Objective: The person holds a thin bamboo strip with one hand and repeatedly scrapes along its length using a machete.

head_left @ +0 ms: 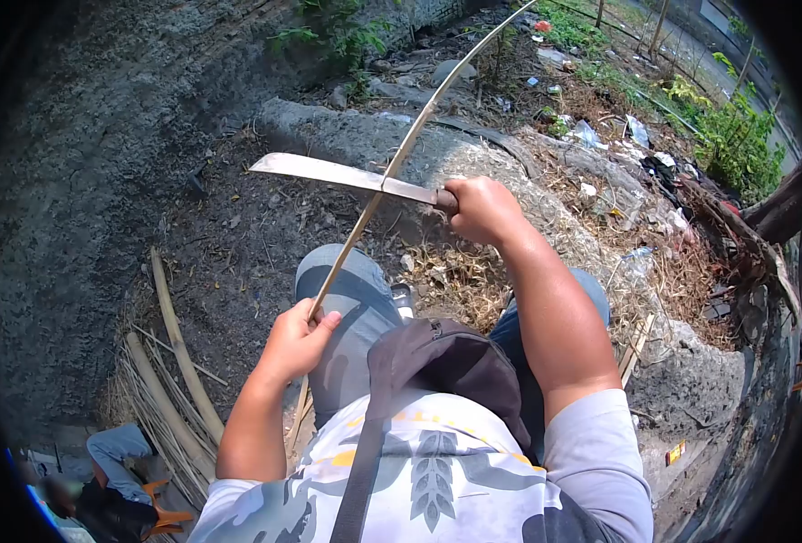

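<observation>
My right hand [482, 210] is wrapped round the dark handle of a machete [329, 172], whose long blade points left. The blade lies across a long, thin bamboo strip [412, 136], touching it about midway. Closed round the strip's lower part is my left hand [301, 342], just above my knee. From there the strip rises away to the top of the view, bending to the right. Its lower end seems to run on below my left hand, beside my leg.
Bamboo poles [179, 335] and thin strips lie on the ground at left. A person [116, 493] sits near an orange chair [173, 518] at lower left. Ahead are a concrete ledge [329, 127], wood shavings [464, 276] and litter [636, 131]. A rough wall [66, 181] stands at left.
</observation>
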A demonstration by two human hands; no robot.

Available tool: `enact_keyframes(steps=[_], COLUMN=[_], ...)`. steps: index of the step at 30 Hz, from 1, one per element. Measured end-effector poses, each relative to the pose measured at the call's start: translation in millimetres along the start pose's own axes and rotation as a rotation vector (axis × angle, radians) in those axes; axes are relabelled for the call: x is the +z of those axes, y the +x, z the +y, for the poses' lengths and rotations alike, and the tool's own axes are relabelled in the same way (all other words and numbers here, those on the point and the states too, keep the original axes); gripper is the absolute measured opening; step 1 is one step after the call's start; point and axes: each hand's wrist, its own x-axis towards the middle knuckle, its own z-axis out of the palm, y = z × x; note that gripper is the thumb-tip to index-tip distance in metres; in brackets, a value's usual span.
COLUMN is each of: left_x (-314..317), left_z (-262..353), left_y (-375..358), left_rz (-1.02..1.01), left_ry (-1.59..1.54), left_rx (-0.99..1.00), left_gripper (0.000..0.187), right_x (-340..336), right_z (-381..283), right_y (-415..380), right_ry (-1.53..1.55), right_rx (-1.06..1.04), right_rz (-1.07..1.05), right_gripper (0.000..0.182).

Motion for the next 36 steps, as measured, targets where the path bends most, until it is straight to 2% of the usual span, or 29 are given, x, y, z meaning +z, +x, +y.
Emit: enact_keyframes(steps=[4,7,9,11,13,14,17,20,24,31,32,36], left_x=[-1,5,2,3,4,5,3,0,7,7,5,-28], left_z=[3,-8,-10,0,4,3,-13,-16,-29,-20,-20,-45], left_y=[-5,-4,-7,-4,-4,-5,-9,-9,-5,-8,-8,-22], left_rz=[-0.01,-0.005,-0.03,-0.003,0.021,0.026,0.022,0.028,0.043,0.035,0.023,-0.032], left_ry=[0.077,0.002,-0.061,0.052,0.098,0.086,0.095,0.122,0.115,0.114,0.119,0.115], left_rx=[-0.06,-0.04,-0.039,-0.026,-0.028,-0.035,0.012,0.063,0.099,0.091,0.082,0.119], left_gripper=[0.047,0.049,0.049,0.05,0.052,0.053,0.056,0.055,0.056,0.056,0.056,0.056], right_x=[-3,3,3,2,5,7,10,15,-4,9,9,-2], right_z=[-1,0,-11,-19,-25,-22,14,36,23,-6,-12,-7], right_y=[-8,-11,-15,-9,-10,-11,3,10,1,-5,-10,-10], right_ry=[-0.172,-0.147,-0.146,-0.202,-0.189,-0.148,-0.185,-0.104,-0.15,-0.206,-0.212,-0.264], right_rx=[0.027,-0.092,-0.137,-0.214,-0.277,-0.31,-0.105,0.232,0.239,-0.193,-0.281,-0.201], right_rz=[-0.006,0.037,-0.069,-0.147,-0.137,-0.061,0.196,0.164,0.067,-0.043,0.002,-0.021], right_gripper=[0.019,0.016,0.015,0.014,0.013,0.011,0.011,0.013,0.019,0.015,0.015,0.016])
